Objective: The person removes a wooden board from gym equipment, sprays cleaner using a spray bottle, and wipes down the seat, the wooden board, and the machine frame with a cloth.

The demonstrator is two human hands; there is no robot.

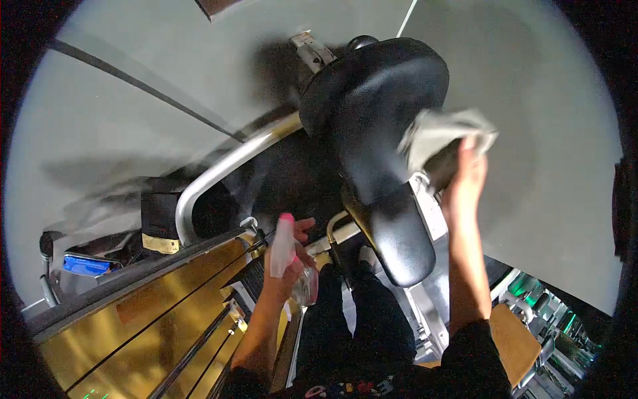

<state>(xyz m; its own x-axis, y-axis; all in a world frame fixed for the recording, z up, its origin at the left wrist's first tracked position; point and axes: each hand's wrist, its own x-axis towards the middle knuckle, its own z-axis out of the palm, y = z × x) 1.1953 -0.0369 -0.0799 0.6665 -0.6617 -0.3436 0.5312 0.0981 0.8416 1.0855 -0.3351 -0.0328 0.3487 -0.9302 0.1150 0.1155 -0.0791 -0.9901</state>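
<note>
My left hand [297, 266] is wrapped round a clear spray bottle [282, 249] with a white and pink nozzle, low at the centre left. On the right, my right hand [467, 174] grips a pale grey cloth [442, 130], smeared by motion, beside the edge of a black padded seat [382, 86]. Whether the cloth touches the padding cannot be made out. A narrower black pad [402, 239] extends below the seat, towards my legs.
A curved metal tube [242, 156] runs left from the seat. Below it lies a gold-coloured panel [159, 299] with dark rods. A blue object [86, 265] sits at the far left. Gym equipment and a tan pad [515, 342] appear at the lower right.
</note>
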